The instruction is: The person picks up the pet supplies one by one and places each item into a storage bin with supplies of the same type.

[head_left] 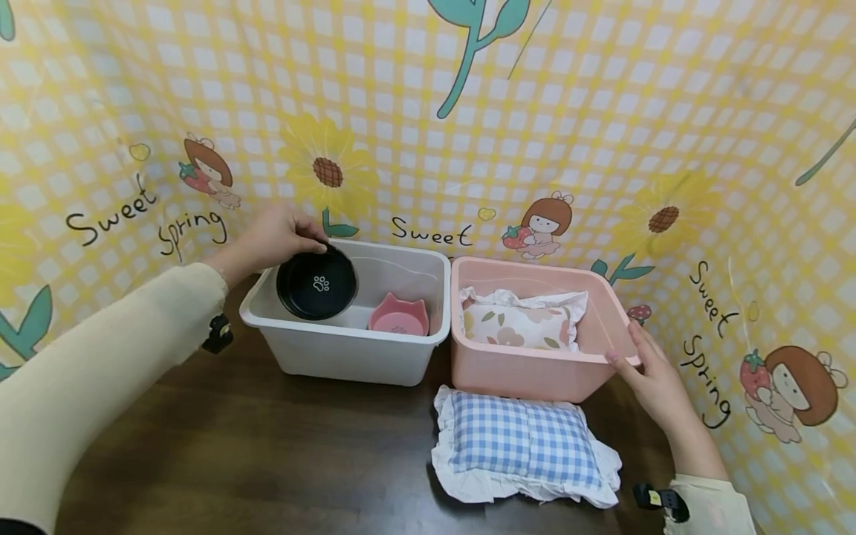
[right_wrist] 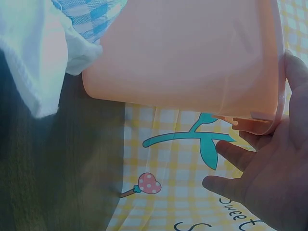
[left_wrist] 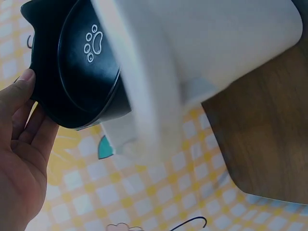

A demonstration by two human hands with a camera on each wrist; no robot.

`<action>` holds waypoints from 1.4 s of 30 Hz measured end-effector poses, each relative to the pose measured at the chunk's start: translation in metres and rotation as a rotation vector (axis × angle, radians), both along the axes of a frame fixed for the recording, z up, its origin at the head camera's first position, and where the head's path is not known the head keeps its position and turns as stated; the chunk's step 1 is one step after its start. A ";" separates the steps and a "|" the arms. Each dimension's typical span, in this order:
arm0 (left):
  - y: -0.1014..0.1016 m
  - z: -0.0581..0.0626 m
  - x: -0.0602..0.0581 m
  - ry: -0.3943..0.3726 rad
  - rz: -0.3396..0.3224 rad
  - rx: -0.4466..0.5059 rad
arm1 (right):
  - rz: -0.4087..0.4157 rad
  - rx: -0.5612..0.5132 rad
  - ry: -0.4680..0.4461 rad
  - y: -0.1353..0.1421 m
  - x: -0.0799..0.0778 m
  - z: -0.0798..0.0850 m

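My left hand (head_left: 284, 234) pinches the rim of a black cat-eared pet bowl (head_left: 317, 284) with a white paw print inside. The bowl is tilted over the left part of a white plastic bin (head_left: 348, 353); in the left wrist view the thumb lies on the bowl's (left_wrist: 79, 57) rim with fingers behind it. A pink cat-eared bowl (head_left: 399, 316) sits inside the white bin at its right end. My right hand (head_left: 658, 379) holds the front right corner of a pink plastic bin (head_left: 521, 371), thumb at the rim. Inside that bin lies a small floral pillow (head_left: 521, 323) with white ruffles.
A blue gingham pillow (head_left: 524, 442) with a white ruffle lies on the dark wooden table (head_left: 281, 453) in front of the pink bin. The two bins stand side by side. A yellow checked cloth (head_left: 401, 148) with printed flowers and figures hangs behind and along the sides.
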State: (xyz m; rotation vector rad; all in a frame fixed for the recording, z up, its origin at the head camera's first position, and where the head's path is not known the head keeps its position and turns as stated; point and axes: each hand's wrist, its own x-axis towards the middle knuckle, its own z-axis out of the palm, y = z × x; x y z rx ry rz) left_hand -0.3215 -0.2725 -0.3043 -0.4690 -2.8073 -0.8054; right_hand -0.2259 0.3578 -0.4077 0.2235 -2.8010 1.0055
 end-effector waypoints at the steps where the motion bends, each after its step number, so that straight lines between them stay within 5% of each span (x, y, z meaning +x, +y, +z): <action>1: -0.001 -0.002 0.000 -0.012 0.004 0.002 | 0.000 0.003 -0.001 0.000 0.000 0.000; 16: -0.003 -0.033 -0.007 -0.112 0.022 -0.076 | -0.012 0.003 -0.023 0.000 -0.001 -0.003; 42: 0.007 -0.067 -0.024 -0.101 0.037 -0.232 | -0.004 0.004 -0.002 -0.001 0.000 -0.001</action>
